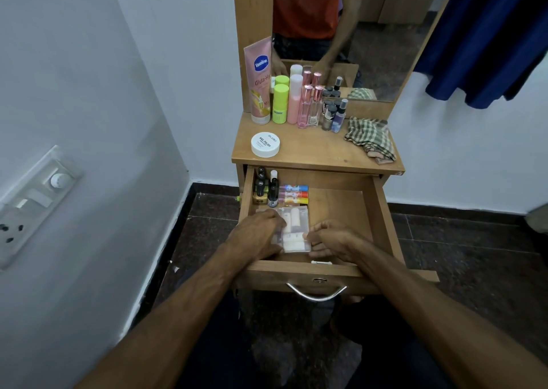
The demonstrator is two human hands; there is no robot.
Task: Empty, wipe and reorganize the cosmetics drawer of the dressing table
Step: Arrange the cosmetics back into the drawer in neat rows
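In the open drawer (341, 207) of the table (314, 148), your left hand (255, 234) and right hand (332, 237), fingers curled, both grip one clear pouch (293, 225) beside three colourful tubes (295, 194).

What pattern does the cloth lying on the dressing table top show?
The cloth has a green and cream check, seen best in the head view.

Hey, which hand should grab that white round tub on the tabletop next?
Left. The white tub sits on the tabletop's left side, straight ahead of the left hand. The right hand would have to cross over the clear pouch both hands are on.
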